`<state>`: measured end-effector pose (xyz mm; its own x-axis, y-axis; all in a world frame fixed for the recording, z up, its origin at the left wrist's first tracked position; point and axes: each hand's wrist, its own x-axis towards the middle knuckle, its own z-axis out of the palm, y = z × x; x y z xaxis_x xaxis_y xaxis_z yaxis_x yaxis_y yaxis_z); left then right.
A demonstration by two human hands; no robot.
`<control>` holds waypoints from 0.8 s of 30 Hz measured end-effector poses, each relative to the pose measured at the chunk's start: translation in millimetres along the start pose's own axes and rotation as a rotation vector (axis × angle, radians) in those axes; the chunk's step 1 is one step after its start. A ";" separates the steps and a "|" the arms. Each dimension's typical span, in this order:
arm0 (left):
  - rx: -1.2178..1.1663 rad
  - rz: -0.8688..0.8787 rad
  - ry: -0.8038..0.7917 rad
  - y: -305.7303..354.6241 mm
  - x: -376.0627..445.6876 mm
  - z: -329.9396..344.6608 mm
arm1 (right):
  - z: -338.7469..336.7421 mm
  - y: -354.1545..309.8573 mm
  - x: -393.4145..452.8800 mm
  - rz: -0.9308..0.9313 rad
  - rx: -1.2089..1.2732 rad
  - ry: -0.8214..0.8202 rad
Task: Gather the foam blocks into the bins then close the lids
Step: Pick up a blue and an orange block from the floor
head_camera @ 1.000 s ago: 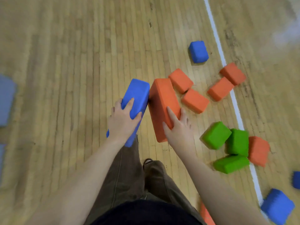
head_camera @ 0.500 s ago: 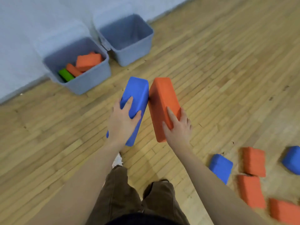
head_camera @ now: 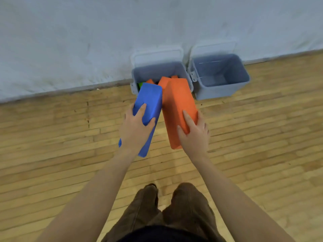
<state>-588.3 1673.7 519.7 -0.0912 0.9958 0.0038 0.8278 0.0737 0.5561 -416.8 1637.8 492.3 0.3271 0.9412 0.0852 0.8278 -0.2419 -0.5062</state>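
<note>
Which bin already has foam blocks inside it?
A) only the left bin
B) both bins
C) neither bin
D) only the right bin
A: orange and green blocks show inside the left bin, while the right bin shows only its bare floor.

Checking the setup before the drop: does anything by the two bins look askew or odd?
Nothing stands out. Both grey plastic bins, left and right, sit upright with lids open. The left hand grips a blue foam block, the right hand an orange one.
</note>
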 end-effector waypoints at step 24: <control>-0.099 -0.345 -0.050 17.4 455.9 139.9 | 168.8 -23.2 469.7 -0.092 -0.071 -0.249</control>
<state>-538.1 2136.5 414.9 -0.3269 0.9147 -0.2377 0.6953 0.4031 0.5951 -359.3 2125.3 399.1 0.1336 0.9869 -0.0902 0.8818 -0.1600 -0.4436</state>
